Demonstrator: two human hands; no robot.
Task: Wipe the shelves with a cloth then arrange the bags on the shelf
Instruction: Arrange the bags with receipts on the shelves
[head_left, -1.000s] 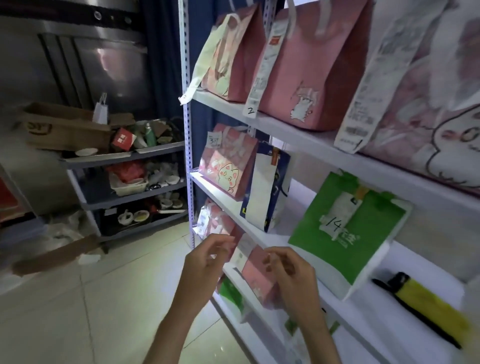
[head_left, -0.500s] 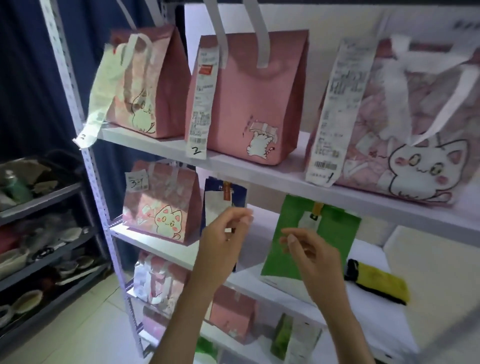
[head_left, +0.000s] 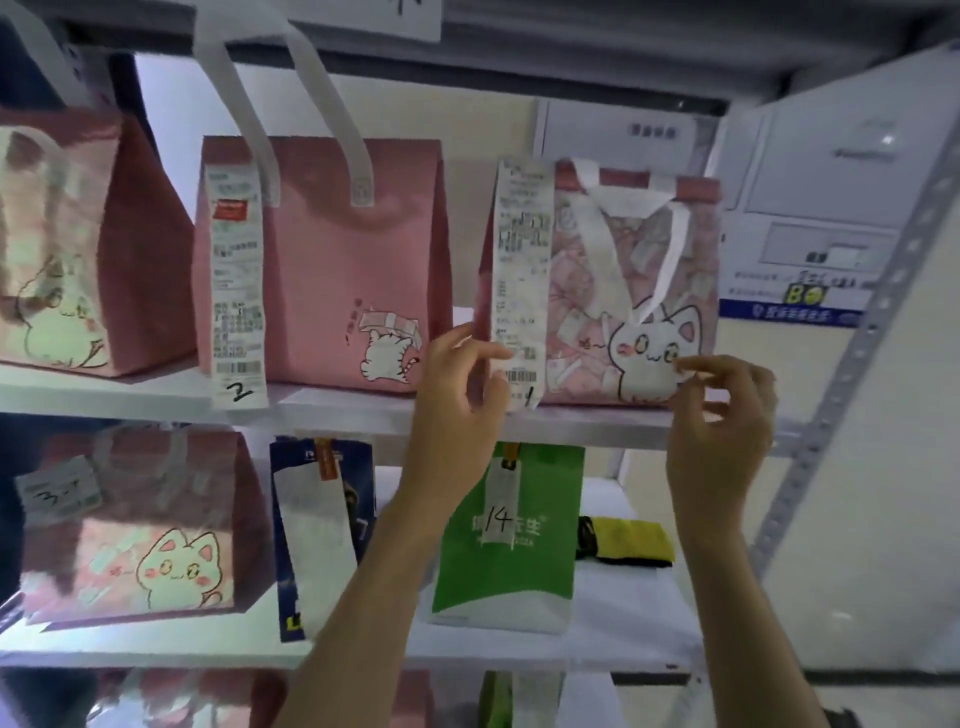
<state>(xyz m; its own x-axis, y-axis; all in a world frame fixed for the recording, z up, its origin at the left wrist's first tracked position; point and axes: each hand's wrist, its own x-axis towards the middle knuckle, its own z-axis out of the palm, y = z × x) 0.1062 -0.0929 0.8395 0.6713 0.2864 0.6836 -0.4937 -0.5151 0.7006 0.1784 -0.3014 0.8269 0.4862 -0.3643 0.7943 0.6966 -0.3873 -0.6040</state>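
On the upper shelf (head_left: 363, 410) stands a pink cat-print bag (head_left: 587, 291) with white handles and a long receipt (head_left: 522, 270) marked 1. My left hand (head_left: 457, 395) grips the bag's left edge, with the thumb over the receipt's lower end. My right hand (head_left: 722, 431) is at the bag's lower right corner; its fingers are loosely curled and a fingertip touches the bag. To the left stand a plain pink bag (head_left: 337, 270) with a receipt marked 2 and another pink bag (head_left: 78, 249). No cloth is in either hand.
The middle shelf (head_left: 623, 639) carries a pink cat bag (head_left: 140, 530), a blue bag (head_left: 322, 530), a green bag (head_left: 514, 545) marked 14 and a folded yellow and black item (head_left: 628, 540). A perforated metal upright (head_left: 852, 374) rises at the right, with white boxes (head_left: 810, 208) behind it.
The view swung from the shelf's left end and lower levels up to the upper shelf. Both hands rose from the lower shelves to the bag marked 1, and the left took its edge.
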